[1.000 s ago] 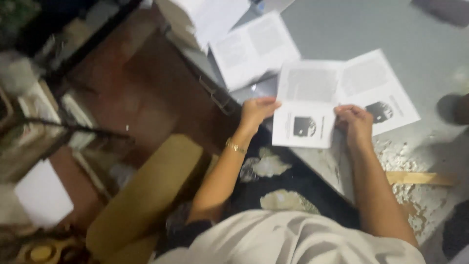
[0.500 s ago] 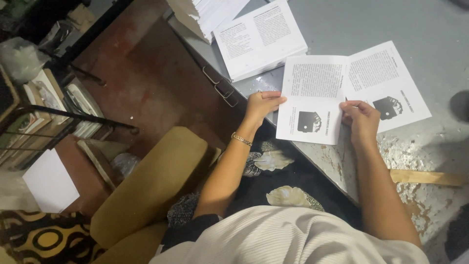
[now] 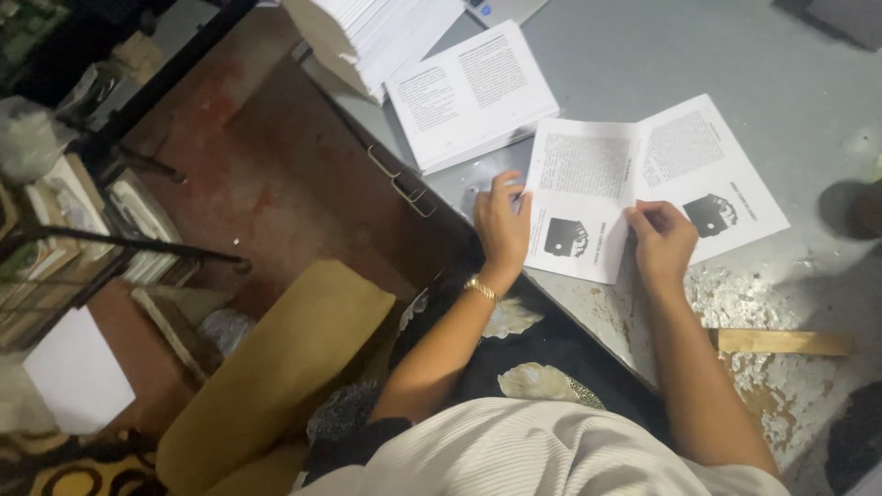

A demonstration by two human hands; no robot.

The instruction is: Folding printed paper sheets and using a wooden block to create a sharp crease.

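A printed white sheet with text and two dark pictures lies unfolded on the grey table. My left hand rests on its left edge, fingers spread and curled over the paper's border. My right hand pinches the sheet's near edge at the middle crease. A gold bracelet sits on my left wrist. Another printed sheet lies flat just beyond the left hand.
A tall stack of white paper stands at the table's far left corner. A wooden strip lies on the table's flaking near edge. A mustard cushioned seat, a metal rack with books and a loose white sheet are at left.
The view has shifted slightly. My left hand has slid to the sheet's left edge, and my right hand has closed on its near edge at the crease.
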